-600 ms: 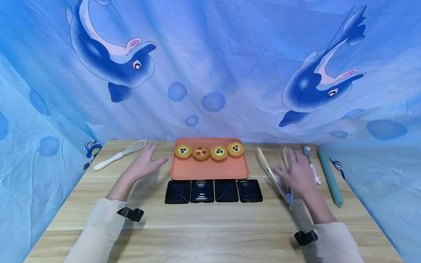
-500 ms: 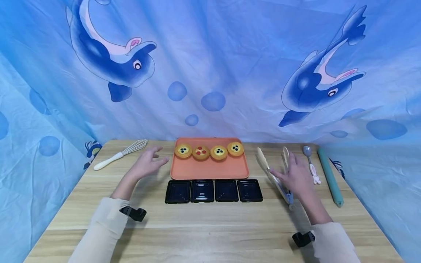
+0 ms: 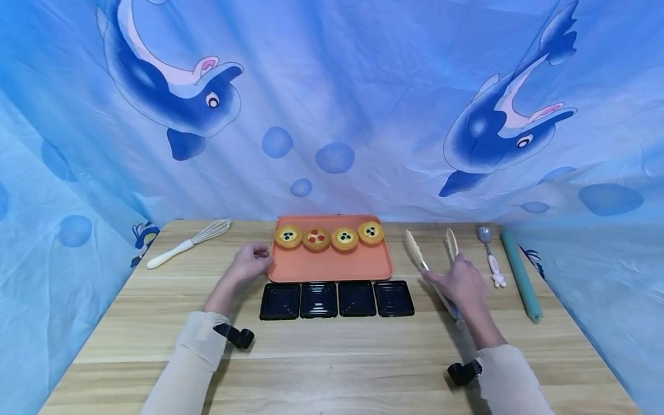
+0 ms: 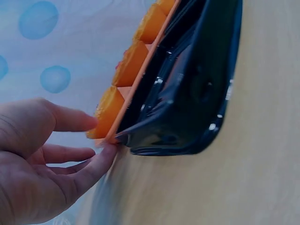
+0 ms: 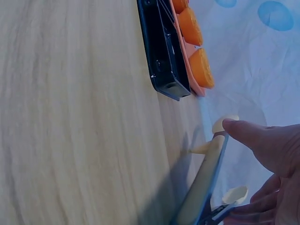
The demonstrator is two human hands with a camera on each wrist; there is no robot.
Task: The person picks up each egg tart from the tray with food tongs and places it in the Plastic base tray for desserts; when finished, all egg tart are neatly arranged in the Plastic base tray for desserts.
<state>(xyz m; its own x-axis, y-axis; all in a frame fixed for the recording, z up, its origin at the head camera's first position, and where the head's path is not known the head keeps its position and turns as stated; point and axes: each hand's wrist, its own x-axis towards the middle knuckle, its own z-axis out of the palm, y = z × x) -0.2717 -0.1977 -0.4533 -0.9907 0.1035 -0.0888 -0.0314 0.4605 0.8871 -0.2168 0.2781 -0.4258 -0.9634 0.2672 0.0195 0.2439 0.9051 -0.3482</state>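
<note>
My left hand (image 3: 251,263) is at the left edge of the orange tray (image 3: 332,270). In the left wrist view, its thumb (image 4: 79,121) is over the tray's corner beside a tart (image 4: 110,110), and a fingertip (image 4: 108,151) is at the rim. No firm grip shows. Several tarts line the tray's far side, one with red pieces (image 3: 316,239), the others with dark berries. My right hand (image 3: 461,285) straddles the spread tongs (image 3: 415,249), thumb (image 5: 241,131) by one arm and fingers (image 5: 255,213) by the other. The hand partly hides the tongs.
Several black square trays (image 3: 280,301) form a row before the orange tray. A white-handled whisk (image 3: 187,245) lies far left. Right of the tongs are a spoon with a rabbit handle (image 3: 493,266) and a green rolling pin (image 3: 521,276). A blue dolphin curtain (image 3: 332,104) hangs behind.
My left hand has moved right to the tray's edge. My right hand has come down and slightly left over the tongs. The tray and tongs stay in place.
</note>
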